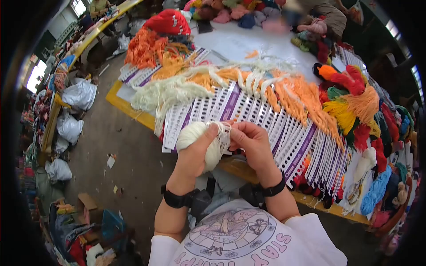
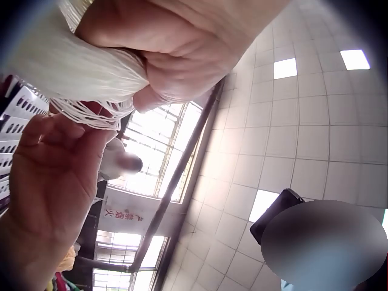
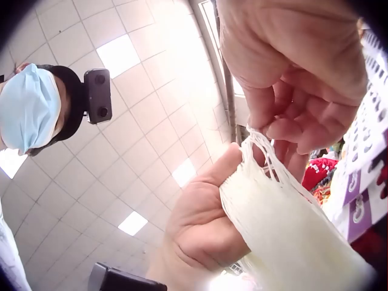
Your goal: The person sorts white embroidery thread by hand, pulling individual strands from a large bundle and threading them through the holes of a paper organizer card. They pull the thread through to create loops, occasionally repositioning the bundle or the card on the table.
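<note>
A thick cream-white skein of yarn (image 1: 188,136) is held up in front of the body, before the table's near edge. My left hand (image 1: 195,156) grips it, thumb over the near side. At the skein's right end, my right hand (image 1: 252,141) pinches thin looped strands (image 3: 262,145) between thumb and fingers. In the right wrist view those strands rise from the bunched yarn to the right fingertips, with the other right fingers curled. The left wrist view shows loose loops (image 2: 91,115) between the two hands.
White and purple cards with punched holes (image 1: 222,106) overlap along the table's front. Cream yarn (image 1: 177,93) and orange yarn (image 1: 301,97) lie across them. Colourful yarn bundles (image 1: 355,106) pile up at right. White bags (image 1: 80,95) stand on the floor at left.
</note>
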A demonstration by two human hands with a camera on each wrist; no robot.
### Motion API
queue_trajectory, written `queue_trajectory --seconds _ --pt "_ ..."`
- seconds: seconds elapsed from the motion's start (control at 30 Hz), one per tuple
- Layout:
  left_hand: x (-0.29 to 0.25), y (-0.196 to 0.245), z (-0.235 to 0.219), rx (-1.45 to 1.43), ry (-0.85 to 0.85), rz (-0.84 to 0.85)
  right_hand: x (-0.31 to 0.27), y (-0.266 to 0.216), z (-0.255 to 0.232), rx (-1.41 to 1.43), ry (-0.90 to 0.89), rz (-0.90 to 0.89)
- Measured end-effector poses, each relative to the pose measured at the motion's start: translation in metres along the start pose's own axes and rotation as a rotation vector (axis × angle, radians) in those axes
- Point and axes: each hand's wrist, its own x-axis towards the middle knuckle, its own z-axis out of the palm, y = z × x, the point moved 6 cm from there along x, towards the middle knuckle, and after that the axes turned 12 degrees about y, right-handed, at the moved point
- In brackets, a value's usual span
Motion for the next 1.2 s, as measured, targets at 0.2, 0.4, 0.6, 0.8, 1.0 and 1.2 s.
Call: queue_trajectory --seconds 0.2,0.4,0.6,0.8,1.0,1.2 --pt "0.007 -0.005 -0.004 0.017 0.0 0.006 0.007 0.005 -0.008 0.046 0.015 0.016" --pt "0.013 -0.01 -0.007 0.015 0.067 0.004 0.01 0.001 -0.006 0.044 0.013 0.024" --pt "0.019 -0.013 -0.007 -0.054 0.065 -0.038 0.015 0.008 -0.009 0.071 0.012 0.035" --pt "0.026 -0.015 -0.011 -0.081 0.11 -0.066 0.019 0.008 -0.008 0.085 0.011 0.046" --pt "0.027 -0.014 -0.012 -0.059 0.107 -0.075 0.022 0.014 -0.008 0.113 0.016 0.09" --pt "0.029 -0.015 -0.008 -0.059 0.067 -0.106 0.022 0.014 -0.01 0.075 0.022 0.074"
